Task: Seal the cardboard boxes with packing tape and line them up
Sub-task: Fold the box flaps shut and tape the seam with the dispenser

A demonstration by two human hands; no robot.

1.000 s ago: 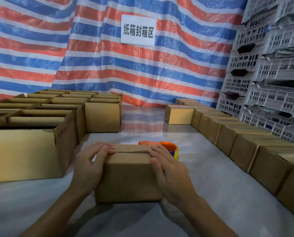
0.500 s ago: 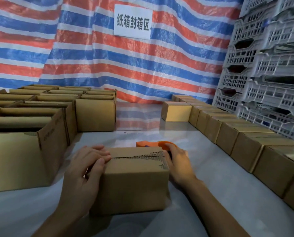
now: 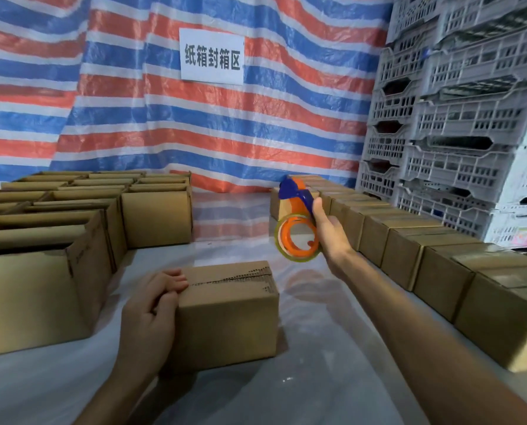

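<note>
Watching from the left, I am seeing open boxes (image 3: 35,286) standing unsealed, then the left hand (image 3: 151,311) gripping the left end of the box (image 3: 228,314) on the table (image 3: 317,363) — fingers curled over its top edge. The right hand (image 3: 329,231) is clasping the tape dispenser (image 3: 299,237), raised beyond the box's right end. I am judging the tape should be starting just below one end of the seam (image 3: 225,280), centred, with the top pressed flat — then the box joining the sealed row (image 3: 439,265) at right.
</note>
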